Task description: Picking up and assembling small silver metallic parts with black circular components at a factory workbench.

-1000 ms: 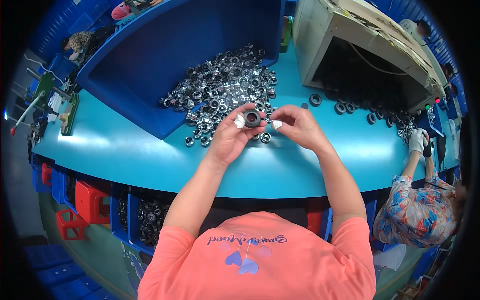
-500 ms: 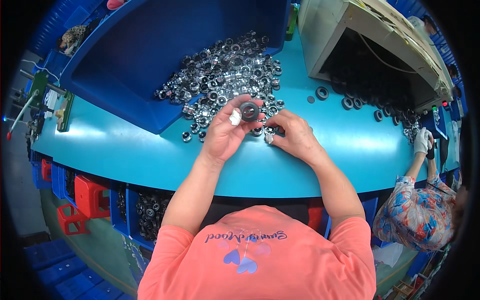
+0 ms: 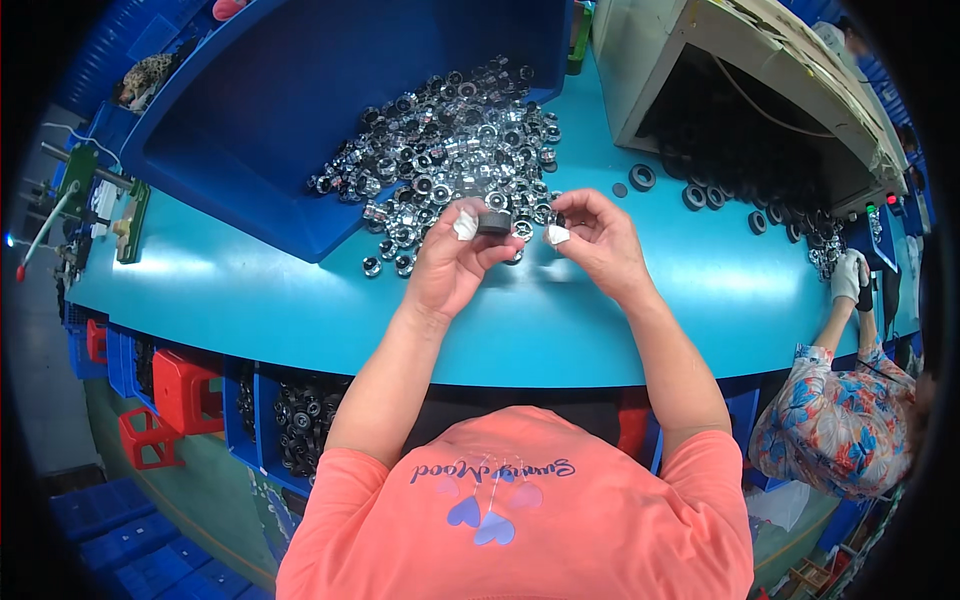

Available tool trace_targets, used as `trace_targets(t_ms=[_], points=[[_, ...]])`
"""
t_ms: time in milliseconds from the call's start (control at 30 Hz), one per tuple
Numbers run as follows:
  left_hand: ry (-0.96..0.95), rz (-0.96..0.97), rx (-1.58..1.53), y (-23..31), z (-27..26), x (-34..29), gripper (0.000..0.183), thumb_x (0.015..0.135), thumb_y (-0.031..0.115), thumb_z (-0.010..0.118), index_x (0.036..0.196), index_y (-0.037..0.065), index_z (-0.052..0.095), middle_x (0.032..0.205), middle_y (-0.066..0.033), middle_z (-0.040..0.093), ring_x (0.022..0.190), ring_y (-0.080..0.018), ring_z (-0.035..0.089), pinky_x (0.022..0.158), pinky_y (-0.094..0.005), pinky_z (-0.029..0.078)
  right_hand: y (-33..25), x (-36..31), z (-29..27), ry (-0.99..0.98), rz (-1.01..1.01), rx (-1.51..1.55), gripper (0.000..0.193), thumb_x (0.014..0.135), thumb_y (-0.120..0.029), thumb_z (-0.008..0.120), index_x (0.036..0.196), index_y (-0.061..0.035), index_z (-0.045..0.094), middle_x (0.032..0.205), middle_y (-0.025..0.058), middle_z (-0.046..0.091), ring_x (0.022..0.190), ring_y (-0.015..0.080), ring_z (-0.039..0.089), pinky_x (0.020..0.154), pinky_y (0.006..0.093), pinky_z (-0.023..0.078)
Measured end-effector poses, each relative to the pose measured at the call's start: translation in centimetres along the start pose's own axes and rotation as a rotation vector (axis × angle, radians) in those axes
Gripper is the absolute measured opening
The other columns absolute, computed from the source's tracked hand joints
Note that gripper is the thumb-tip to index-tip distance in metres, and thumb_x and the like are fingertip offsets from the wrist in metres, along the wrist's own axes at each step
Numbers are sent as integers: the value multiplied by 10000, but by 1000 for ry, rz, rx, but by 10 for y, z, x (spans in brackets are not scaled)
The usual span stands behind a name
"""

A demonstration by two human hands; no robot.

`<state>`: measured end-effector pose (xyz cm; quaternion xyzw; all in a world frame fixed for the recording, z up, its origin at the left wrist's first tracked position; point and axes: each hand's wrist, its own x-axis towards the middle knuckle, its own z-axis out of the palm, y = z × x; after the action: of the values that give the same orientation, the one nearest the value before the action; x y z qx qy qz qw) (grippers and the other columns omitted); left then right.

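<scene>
Ring (image 3: 494,225), black, newly tipped edge-on and hiding its opening, is sitting pinched in my left hand (image 3: 446,264) before the chrome pile (image 3: 455,135), my right hand (image 3: 606,250) curling beside it, grip unclear.

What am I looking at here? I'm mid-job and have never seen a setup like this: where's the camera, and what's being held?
There is no robot. The view comes from the left of two fisheye cameras on a person's head, looking down, so straight edges bend.

The two hands in the middle are the wearer's. The left hand holds a thick black ring. The right hand pinches beside it; whether a shiny part is between its fingertips is hard to tell.

On the blue-green table lies a heap of shiny round parts, spilling from a large blue bin. More black rings lie near a pale box. The gloved hand far right is a co-worker's.
</scene>
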<state>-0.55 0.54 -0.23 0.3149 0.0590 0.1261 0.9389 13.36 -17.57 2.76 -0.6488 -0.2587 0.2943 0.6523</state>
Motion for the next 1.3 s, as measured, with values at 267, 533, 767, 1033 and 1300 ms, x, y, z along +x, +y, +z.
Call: trace_targets(t_ms=[267, 533, 767, 1033, 1300], points=[[19, -96, -80, 0, -3, -1, 440, 1047, 360, 501, 1216, -40, 572, 1080, -276, 683, 861, -305, 744, 714, -335, 652, 4, -1, 7, -8, -57, -24, 335, 790, -27, 764, 1115, -12, 682, 1113, 23, 585, 901, 91, 583, 817, 240, 540], [37, -118, -75, 0, -1, -2, 494, 1073, 418, 426, 1086, -26, 641, 1090, -311, 669, 808, -285, 724, 684, -328, 636, 1, -2, 8, -17, -82, -57, 370, 772, -9, 748, 1138, -39, 704, 1107, 31, 582, 923, 117, 597, 835, 247, 553], [-13, -111, -49, 1, -1, -1, 388, 1054, 357, 506, 1132, -4, 627, 1136, -303, 658, 855, -274, 720, 720, -336, 632, 0, -2, 9, -18, -104, -36, 392, 756, 41, 702, 1136, -54, 715, 1118, 50, 588, 1003, 139, 609, 850, 258, 559], [83, 133, 371, -3, 18, -1, 522, 784, -50, 772, 1247, 19, 542, 1233, -110, 620, 1160, -186, 608, 987, -320, 531, -4, -3, 9, -10, -66, 127, 382, 788, 24, 756, 1149, 21, 631, 1123, 48, 610, 952, 115, 620, 842, 242, 545], [56, 143, 465, -4, 27, -5, 663, 753, -63, 803, 1349, -14, 515, 1264, -120, 609, 1150, -184, 616, 1019, -321, 523, -8, -7, 13, -79, -222, -11, 348, 772, 38, 751, 1110, 20, 669, 1116, 56, 618, 904, 104, 637, 834, 246, 559]])
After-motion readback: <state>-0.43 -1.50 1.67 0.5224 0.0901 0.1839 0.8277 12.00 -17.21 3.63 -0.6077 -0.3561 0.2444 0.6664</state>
